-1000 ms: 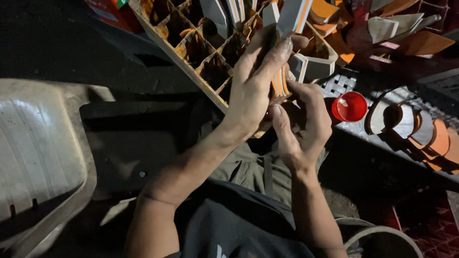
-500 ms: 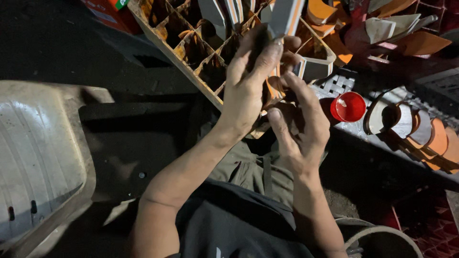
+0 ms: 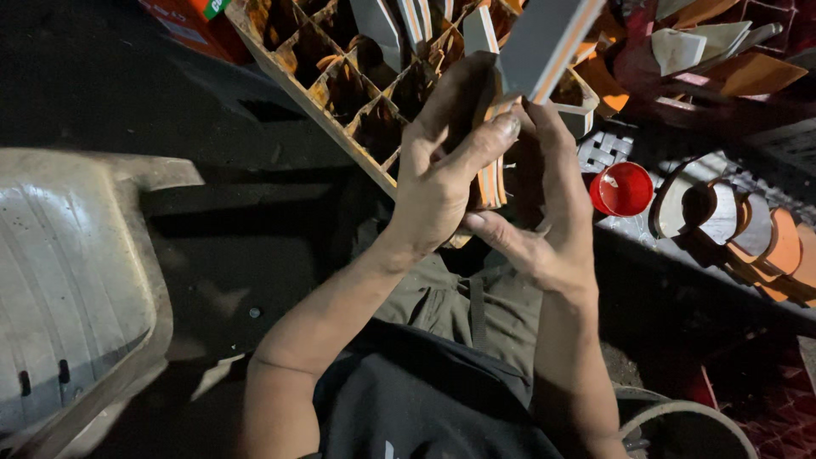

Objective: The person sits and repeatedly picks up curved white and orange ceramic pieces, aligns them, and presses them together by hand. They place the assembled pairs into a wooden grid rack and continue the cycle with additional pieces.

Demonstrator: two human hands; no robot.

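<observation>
Left hand (image 3: 442,170): raised over the lap, back toward the camera, fingers curled round a small stack of flat grey-and-orange layered pieces (image 3: 489,174), thumb laid across the upper edge. Right hand (image 3: 544,212): just beside and under the left, palm turned inward, fingers extended upward along the far side of the same stack, thumb pointing toward the left wrist; both hands grasping the stack between them. Long grey slab with orange edge stripe (image 3: 544,38): rising at a slant from the top of the stack, lower end hidden behind the fingertips, so whether gripped or merely resting there cannot be told. Compared with half a second ago: left-hand fingers bent further over the stack, orange edges of the pieces more exposed below the knuckles, right hand nearly unchanged, slab at much the same tilt. Divided wooden crate (image 3: 340,85): directly behind the hands, compartments holding more upright grey pieces. Red round cup (image 3: 622,189): right of the right hand, on a woven dark surface, near but apart. Curved orange and pale cut-outs (image 3: 748,229): heaped farther right. Pale plastic chair (image 3: 68,280): far left, well apart. Olive trousers and dark shirt (image 3: 425,391): below the forearms.
</observation>
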